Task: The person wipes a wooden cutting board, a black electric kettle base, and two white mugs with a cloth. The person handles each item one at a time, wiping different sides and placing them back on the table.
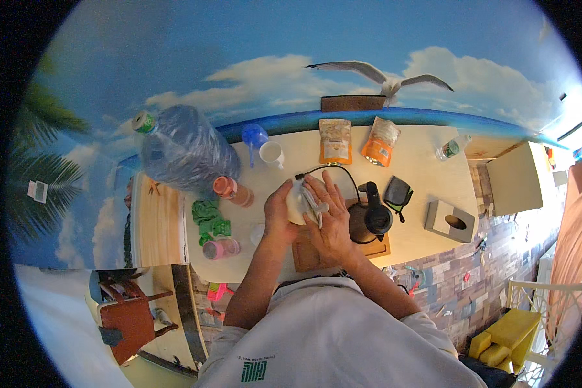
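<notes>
Above the front middle of the table, my left hand [280, 212] and my right hand [330, 213] are closed round a pale, rounded thing that looks like a white mug [295, 205]. Its curved handle shows between the hands, but most of it is covered by my fingers. My right hand lies across its upper side, while the left supports it from the left. Under and beside my right wrist is a wooden tray [306, 256]. On that tray stands a dark electric kettle [366, 221] with a black lid and handle, just right of my right hand. A black cord curves behind my fingers.
Left on the table [284, 139] are a large clear-blue water jug [191, 152], pink bottle [238, 193], green cloth [207, 218], pink-lidded jar [221, 249], blue scoop [255, 136] and another white mug [271, 154]. Right are two pouches [335, 142], a dark case [398, 193], tissue box [441, 220] and bottle [453, 147].
</notes>
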Tool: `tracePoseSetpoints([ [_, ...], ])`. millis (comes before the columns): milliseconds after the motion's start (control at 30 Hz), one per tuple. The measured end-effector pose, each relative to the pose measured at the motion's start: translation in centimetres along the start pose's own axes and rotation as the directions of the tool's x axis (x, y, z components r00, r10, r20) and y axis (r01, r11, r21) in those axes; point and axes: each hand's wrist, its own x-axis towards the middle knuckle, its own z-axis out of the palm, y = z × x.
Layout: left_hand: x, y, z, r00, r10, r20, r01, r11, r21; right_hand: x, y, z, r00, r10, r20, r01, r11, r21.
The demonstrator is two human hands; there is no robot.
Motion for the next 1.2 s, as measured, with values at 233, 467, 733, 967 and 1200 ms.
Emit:
tracePoseSetpoints([
  [233, -1.6, 1.4, 2.9, 0.995, -0.032, -0.096, 0.041, 0.995, 0.092, -3.1, -0.7, 0.3, 0.985, -0.132, 0.108, 0.138, 0.989, -0.053],
  [467, -0.2, 1.8, 1.0, 0.999, -0.035, 0.031, 0.029, 0.984, 0.174, -4.4, 0.4, -2.3, 0.557, 0.823, 0.108, -0.35, 0.115, 0.93],
  [733, -0.4, 0.6, 0.3, 0.946, -0.09, 0.313, 0.019, 0.974, 0.224, -0.6, 0.2, -1.8, 0.997, 0.068, -0.027, -0.059, 0.962, 0.266],
  [967, -3.5, -2.3, 2.7, 0.938, -0.035, 0.344, 0.012, 0.998, 0.069, -0.8, 0.4, -0.1, 0.931, 0.245, -0.27, -0.159, 0.939, 0.306],
  [1200, -3.0, -3.4, 3.2, 0.915, 0.161, 0.369, -0.182, 0.983, 0.023, -2.3, -1.8, 0.6, 0.929, 0.259, -0.266, -0.158, 0.924, 0.348],
])
